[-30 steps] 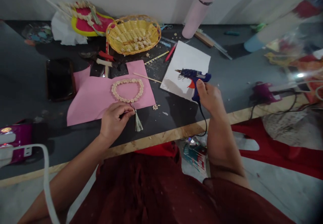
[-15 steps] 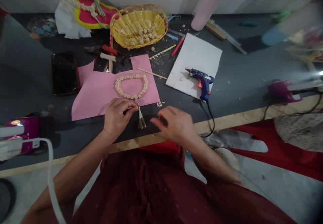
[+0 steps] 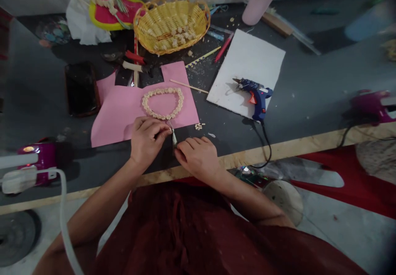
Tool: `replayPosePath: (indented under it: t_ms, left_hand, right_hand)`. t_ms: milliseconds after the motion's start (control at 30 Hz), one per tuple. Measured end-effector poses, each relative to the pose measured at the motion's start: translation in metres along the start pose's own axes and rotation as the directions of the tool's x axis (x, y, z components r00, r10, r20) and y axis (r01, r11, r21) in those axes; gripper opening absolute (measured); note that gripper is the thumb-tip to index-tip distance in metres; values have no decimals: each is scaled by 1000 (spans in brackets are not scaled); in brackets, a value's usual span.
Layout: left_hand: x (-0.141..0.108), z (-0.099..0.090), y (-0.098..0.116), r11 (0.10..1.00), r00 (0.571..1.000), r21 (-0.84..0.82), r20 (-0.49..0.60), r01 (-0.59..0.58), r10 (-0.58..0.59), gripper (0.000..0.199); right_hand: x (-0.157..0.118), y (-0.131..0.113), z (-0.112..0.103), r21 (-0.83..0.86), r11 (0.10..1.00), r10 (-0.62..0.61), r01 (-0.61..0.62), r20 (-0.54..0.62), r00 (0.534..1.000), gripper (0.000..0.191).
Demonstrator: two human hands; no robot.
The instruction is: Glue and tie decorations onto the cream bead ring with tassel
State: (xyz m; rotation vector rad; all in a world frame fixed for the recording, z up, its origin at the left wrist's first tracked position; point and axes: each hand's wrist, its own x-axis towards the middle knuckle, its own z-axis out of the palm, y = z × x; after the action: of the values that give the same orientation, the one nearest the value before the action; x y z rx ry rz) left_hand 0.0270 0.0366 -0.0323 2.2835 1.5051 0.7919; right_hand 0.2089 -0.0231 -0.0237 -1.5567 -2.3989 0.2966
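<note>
A ring of cream beads or small flower-like pieces [image 3: 163, 90] lies on pink paper [image 3: 117, 114], with a pale tassel [image 3: 174, 137] hanging from its near side. My left hand [image 3: 147, 136] pinches the top of the tassel between thumb and fingertips, just below the ring. Around the tassel's lower end my right hand [image 3: 198, 155] is closed, its fingers curled and hiding the strands' tips. Several short cream bits [image 3: 199, 126] lie beyond my right hand.
A glue gun [image 3: 255, 95] rests on a white board [image 3: 227, 66], its cord running over the table edge. Behind the paper are a wicker basket [image 3: 145, 31], pliers [image 3: 133, 62] and a thin stick [image 3: 188, 86]. A phone [image 3: 82, 89] lies left, near a purple plug box [image 3: 46, 161].
My right hand has moved left and closed on the tassel's lower end, drawing the spread strands together. My left hand keeps its pinch. The camera view has shifted slightly.
</note>
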Motion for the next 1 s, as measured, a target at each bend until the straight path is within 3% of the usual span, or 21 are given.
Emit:
replayPosePath:
  t_ms: [133,300,1000]
  left_hand:
    - [0,-1,0,1000,1000,-2,-17,-7,7,10]
    - [0,-1,-1,1000,1000,-4,-17,6,-6,10]
    - [2,-1,0,1000,1000,18,2,-15,15,12]
  right_hand:
    - [2,-3,1,-5,1000,26,-26,-3,1000,43]
    - [5,-8,-1,-38,998,55,-54,25,998,18]
    - [-1,-4,5,-24,1000,-15,14,-21,1000,26]
